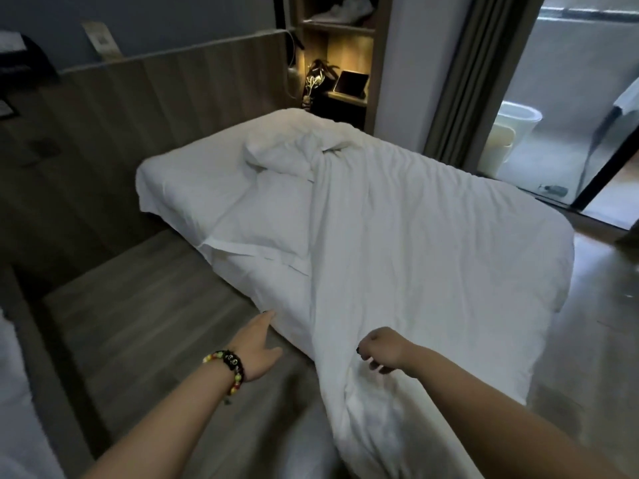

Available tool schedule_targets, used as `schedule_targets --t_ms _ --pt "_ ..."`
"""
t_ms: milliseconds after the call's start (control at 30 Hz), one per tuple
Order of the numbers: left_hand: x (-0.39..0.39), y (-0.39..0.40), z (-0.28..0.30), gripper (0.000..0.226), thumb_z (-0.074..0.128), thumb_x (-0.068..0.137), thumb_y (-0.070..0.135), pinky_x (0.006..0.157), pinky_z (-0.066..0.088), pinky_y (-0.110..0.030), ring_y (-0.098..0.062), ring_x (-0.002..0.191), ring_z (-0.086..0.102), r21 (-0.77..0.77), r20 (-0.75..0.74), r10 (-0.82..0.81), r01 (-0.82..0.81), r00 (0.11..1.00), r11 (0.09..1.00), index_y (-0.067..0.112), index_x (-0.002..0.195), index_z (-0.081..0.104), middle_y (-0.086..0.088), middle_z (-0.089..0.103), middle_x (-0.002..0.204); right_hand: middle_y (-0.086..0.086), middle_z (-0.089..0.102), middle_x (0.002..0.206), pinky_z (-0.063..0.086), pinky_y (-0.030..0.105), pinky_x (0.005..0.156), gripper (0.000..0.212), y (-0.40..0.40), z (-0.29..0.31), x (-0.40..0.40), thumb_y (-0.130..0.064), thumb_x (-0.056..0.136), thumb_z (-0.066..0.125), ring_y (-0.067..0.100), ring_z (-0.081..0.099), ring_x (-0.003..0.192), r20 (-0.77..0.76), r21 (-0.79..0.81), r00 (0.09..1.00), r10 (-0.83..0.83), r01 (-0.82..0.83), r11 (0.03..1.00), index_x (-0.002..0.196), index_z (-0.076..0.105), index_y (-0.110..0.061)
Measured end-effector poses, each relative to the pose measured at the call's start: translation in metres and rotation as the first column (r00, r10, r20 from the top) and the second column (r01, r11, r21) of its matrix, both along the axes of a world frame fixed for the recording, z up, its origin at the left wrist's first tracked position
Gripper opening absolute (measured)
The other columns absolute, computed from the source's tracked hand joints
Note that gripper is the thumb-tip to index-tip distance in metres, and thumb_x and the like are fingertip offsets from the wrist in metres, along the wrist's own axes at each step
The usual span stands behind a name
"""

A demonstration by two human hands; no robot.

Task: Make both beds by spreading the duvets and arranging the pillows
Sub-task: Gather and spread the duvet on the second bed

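Note:
A single bed [166, 181] with white sheets runs from the wooden headboard wall toward me. A white duvet [432, 254] covers its right and near part, bunched at the top and hanging over the near corner. One flat pillow [266, 216] lies on the left half, and a crumpled pillow [276, 150] sits above it. My left hand [259, 344], with a beaded bracelet on the wrist, reaches with straight fingers to the bed's near left edge. My right hand [380, 349] has its fingers curled into the duvet fabric at the near corner. A strip of the second bed [14, 392] shows at far left.
Grey wood floor [145, 323] fills the aisle between the beds. A lit shelf niche with a tablet [351, 83] stands behind the bed's head. Curtains [473, 81] and a glass door to a balcony with a white bin [515, 129] are at the right.

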State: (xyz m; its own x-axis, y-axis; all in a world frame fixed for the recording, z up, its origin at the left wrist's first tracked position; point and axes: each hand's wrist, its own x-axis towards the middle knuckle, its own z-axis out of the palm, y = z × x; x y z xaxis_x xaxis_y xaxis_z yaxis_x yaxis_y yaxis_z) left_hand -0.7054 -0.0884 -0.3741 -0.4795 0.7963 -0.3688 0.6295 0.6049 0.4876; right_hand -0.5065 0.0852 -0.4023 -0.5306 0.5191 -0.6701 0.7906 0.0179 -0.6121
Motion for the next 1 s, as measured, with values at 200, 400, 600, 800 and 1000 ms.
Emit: schedule_targets --t_ms 200,400,600,800,1000 --pt "-0.096 0.025 0.014 0.071 0.058 0.086 0.027 0.108 0.026 -0.02 -0.019 0.138 0.033 0.015 -0.017 -0.028 0.028 0.999 1.0 0.014 0.148 0.027 -0.007 0.032 0.152 0.006 0.055 0.089 0.044 0.024 0.058 0.01 0.01 0.008 -0.1 -0.021 0.088 0.055 0.019 0.056 0.074 -0.039 -0.005 0.999 -0.005 0.005 1.0 0.09 0.058 -0.011" --pt "-0.189 0.084 -0.004 0.076 0.058 0.088 0.021 0.112 0.023 -0.025 -0.021 0.142 0.025 0.002 0.073 0.038 -0.038 0.997 0.999 0.014 0.152 0.016 -0.008 0.02 0.157 0.005 0.06 0.094 0.046 0.024 0.06 0.017 0.076 -0.004 -0.183 -0.019 0.088 0.057 0.019 0.057 0.073 -0.034 -0.047 0.989 -0.141 0.139 0.989 0.099 0.063 -0.007" --pt "-0.305 0.163 -0.035 0.079 0.058 0.089 0.016 0.109 0.026 -0.024 -0.022 0.142 0.026 -0.074 0.174 0.101 -0.09 0.979 0.993 0.009 0.151 0.01 -0.009 0.021 0.156 0.014 0.064 0.101 0.049 0.026 0.061 0.015 0.16 -0.046 -0.305 -0.017 0.091 0.059 0.024 0.061 0.079 0.001 -0.085 0.98 -0.197 0.196 0.977 0.101 0.064 -0.007" --pt "-0.422 0.23 -0.083 0.088 0.064 0.085 0.021 0.114 0.024 -0.026 -0.021 0.143 0.023 -0.144 0.235 0.178 -0.147 0.955 0.979 0.011 0.152 0.008 -0.008 0.018 0.156 0.013 0.061 0.12 0.048 0.032 0.079 0.033 0.217 -0.08 -0.426 -0.019 0.092 0.061 0.025 0.058 0.096 0.062 -0.145 0.984 -0.164 0.172 0.974 0.123 0.056 -0.011" --pt "-0.516 0.268 -0.159 0.12 0.068 0.056 0.051 0.112 0.034 -0.037 -0.026 0.138 0.03 -0.266 0.291 0.245 -0.167 0.925 0.949 0.014 0.151 0.005 -0.009 0.021 0.153 0.005 0.026 0.156 0.032 0.036 0.099 0.068 0.234 -0.105 -0.509 -0.04 0.097 0.05 0.028 0.03 0.141 -0.022 -0.328 0.946 -0.324 0.299 0.896 0.154 0.013 -0.029"
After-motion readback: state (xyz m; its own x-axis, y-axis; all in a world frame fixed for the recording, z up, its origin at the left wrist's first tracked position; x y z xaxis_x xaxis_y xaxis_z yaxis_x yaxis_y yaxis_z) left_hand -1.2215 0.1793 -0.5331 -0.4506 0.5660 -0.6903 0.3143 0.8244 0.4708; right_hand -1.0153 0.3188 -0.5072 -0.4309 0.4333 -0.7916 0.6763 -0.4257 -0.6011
